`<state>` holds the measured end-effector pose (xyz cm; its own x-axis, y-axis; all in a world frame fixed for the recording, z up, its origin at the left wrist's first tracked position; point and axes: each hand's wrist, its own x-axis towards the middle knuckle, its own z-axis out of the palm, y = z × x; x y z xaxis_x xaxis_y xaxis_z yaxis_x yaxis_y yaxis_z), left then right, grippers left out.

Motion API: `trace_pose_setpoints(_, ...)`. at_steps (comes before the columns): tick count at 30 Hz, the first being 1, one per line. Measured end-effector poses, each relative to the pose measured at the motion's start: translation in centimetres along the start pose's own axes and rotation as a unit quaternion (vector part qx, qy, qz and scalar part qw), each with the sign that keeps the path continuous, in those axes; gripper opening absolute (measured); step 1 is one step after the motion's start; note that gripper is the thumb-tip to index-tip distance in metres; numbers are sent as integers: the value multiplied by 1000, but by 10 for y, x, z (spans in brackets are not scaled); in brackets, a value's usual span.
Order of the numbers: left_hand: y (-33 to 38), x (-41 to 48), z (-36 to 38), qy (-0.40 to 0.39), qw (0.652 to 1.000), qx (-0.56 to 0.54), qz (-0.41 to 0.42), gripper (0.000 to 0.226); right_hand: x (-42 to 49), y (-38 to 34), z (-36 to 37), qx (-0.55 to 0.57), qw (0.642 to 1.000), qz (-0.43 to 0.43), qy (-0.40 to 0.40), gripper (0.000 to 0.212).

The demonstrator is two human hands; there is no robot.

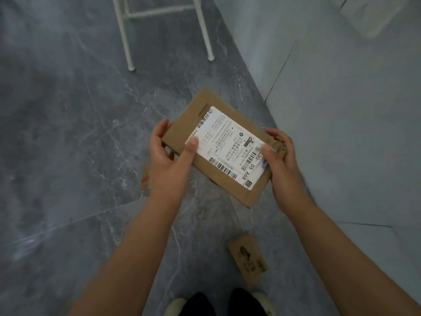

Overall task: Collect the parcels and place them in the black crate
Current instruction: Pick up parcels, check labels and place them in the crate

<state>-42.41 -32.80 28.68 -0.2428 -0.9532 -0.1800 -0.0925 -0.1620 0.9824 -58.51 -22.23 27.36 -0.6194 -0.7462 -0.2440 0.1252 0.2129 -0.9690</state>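
We find a flat cardboard parcel [218, 144] held above the floor [68, 133] between both hands. The left hand [168, 153] has its grip closed on the parcel's left edge, thumb pressed on the white shipping label [227, 144]. The right hand [280, 160] is closed on the right edge in the same way, thumb on top, fingers underneath.

Risks, in our judgement: the parcel is thin and held only at its edges, so it could flex or slip if one hand lets go early. The black crate is not in view, so we cannot tell how far or in which direction it must be carried.

A second small parcel [248, 258] lies on the floor just ahead of the person's shoes [175, 306]; a step forward could land on it or kick it. Another piece of cardboard [145, 179] lies on the floor, mostly hidden behind the left forearm; we cannot tell what it is. White stool legs [127, 42] stand further ahead, well apart from the hands, and could obstruct a straight path forward.
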Motion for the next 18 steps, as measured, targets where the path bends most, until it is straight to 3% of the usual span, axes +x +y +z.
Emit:
trace_pose_setpoints(6, 231, -27, -7, -74, 992, -68, 74, 92, -48, -238, -1, 76, 994, -60, 48, 44)
trace_pose_setpoints(9, 339, -42, -18, -74, 988, -111, 73, 107, -74, -347, 5, 91, 991, -90, 50, 36)
trace_pose_setpoints(13, 456, -63, -32, -124, 972, -189, 65, 90, -111, -459, 17, 121, 986, -112, 17, 36)
trace_pose_setpoints(18, 558, -90, -53, -130, 957, -212, 152, 76, -147, -542, 23, 132, 978, -159, -24, 26)
